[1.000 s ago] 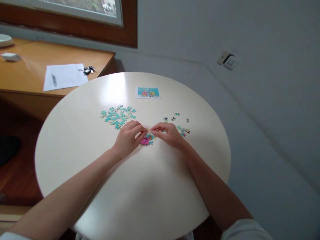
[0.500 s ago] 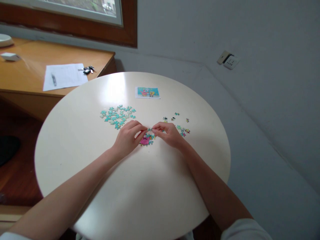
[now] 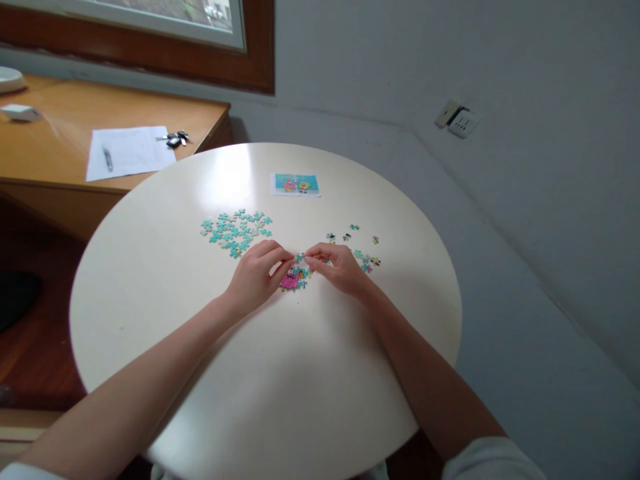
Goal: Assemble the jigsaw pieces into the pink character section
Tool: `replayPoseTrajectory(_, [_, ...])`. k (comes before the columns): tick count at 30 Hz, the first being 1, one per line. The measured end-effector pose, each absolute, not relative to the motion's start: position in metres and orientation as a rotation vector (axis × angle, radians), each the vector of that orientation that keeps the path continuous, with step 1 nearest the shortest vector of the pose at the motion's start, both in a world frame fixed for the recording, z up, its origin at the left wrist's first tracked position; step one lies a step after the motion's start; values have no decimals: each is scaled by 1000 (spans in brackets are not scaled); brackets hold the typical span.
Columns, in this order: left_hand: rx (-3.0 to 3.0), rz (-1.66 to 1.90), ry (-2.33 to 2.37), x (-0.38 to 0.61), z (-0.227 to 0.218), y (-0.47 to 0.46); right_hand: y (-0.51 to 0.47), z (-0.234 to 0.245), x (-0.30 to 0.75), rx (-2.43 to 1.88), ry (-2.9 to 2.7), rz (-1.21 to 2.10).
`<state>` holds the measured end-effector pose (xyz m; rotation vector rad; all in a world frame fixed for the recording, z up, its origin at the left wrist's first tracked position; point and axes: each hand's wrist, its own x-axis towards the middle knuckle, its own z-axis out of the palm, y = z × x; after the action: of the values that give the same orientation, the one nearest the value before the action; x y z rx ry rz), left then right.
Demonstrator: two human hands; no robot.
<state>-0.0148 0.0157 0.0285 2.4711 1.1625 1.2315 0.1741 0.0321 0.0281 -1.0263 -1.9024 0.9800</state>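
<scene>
Between my fingertips is a small teal jigsaw puzzle piece (image 3: 300, 257), pinched from both sides. My left hand (image 3: 259, 270) grips its left end between thumb and fingers, while my right hand (image 3: 336, 267) pinches the right end. Just below lies a joined patch of puzzle (image 3: 290, 280), showing a pink figure, with my hands partly covering its upper edge. Whether the held part is one piece or two joined ones is too small to tell.
Loose teal pieces (image 3: 235, 230) lie spread to the left on the round white table (image 3: 280, 400). Several mixed pieces (image 3: 367, 261) lie to the right. A picture card (image 3: 296, 185) rests farther back. Beyond, a wooden desk (image 3: 60, 147) holds paper (image 3: 133, 153) and keys (image 3: 176, 139).
Both hands stay nearly where they were. The held piece looks slightly tilted, with more of its face showing between the fingertips.
</scene>
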Motion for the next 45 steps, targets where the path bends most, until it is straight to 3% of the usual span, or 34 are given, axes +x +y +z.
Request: replayPoseTrajectory(45, [2167, 1127, 1159, -11, 29, 16, 32, 28, 175, -1056, -1984, 922])
